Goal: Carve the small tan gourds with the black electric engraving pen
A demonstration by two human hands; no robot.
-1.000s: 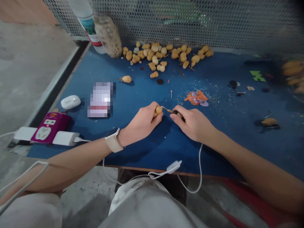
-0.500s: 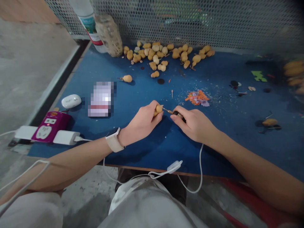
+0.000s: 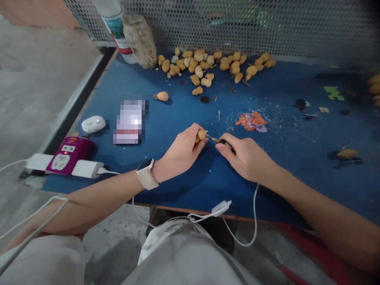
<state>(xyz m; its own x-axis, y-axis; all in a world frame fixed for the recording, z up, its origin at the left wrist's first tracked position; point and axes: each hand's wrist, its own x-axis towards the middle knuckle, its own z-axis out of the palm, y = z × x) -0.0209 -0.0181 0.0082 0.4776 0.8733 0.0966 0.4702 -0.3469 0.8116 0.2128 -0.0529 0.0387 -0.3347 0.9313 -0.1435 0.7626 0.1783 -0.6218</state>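
Note:
In the middle of the table, my left hand [image 3: 185,148] has its fingers wrapped round a small tan bottle gourd [image 3: 202,135], hiding much of it. The gourd's narrow end faces right, towards my other hand. My right hand [image 3: 245,156] grips a corded pen-like tool [image 3: 225,143] with a dark handle and a thin metal tip. That tip meets the stem end of the gourd, or lies very near it; I cannot tell which. A white cable [image 3: 255,213] hangs below my right hand and runs to an inline switch [image 3: 221,208] at the table's front edge.
Several gourds [image 3: 198,71] lie along the mesh panel [image 3: 190,27], beside a jar [image 3: 139,41] and a bottle [image 3: 120,33]. Orange and purple scraps [image 3: 252,121] lie right of centre. At left are a pixelated phone-like object [image 3: 129,120], a white case [image 3: 93,124] and a purple power adapter [image 3: 69,154].
The whole view has shifted slightly, so everything sits a little further right. Both hands keep their grips on the gourd and the pen-like tool, with the tip still at the gourd's end.

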